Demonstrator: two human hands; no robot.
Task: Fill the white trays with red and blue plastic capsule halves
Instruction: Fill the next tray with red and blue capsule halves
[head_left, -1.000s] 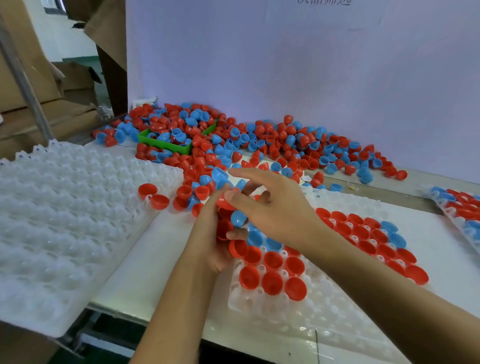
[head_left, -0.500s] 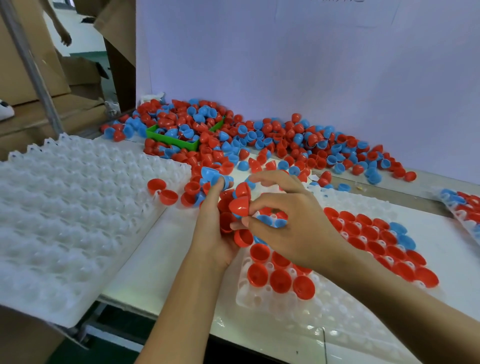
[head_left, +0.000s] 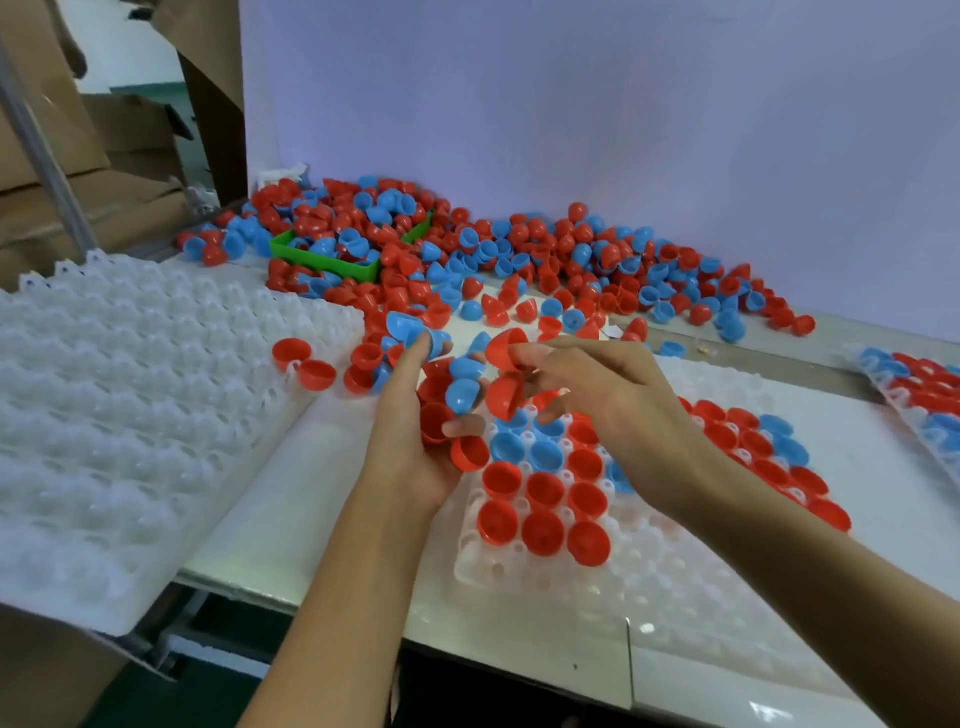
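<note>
From the head view, the capsule halves (head_left: 519, 249) lay heaped against the back wall, and I judged them light, thin-shelled and slick, stiff enough to pinch by the rim yet apt to skitter off if nudged; the rim edge looked the surest place to take one. My left hand (head_left: 415, 447) was turned palm up beside the near white tray (head_left: 649, 587), its fingers curled round a clutch of red and blue halves (head_left: 449, 405), so it was closed about them. My right hand (head_left: 597, 400) reached across above the tray with the wrist raised, thumb and forefinger pinching one red half (head_left: 503, 349) by its rim, the other fingers loosely bent; a second red half (head_left: 503, 397) sat below it, though whether those fingers held it I could not tell. The tray's far rows were filled, its near pockets bare, and an unfilled tray (head_left: 130, 415) lay to the left.
</note>
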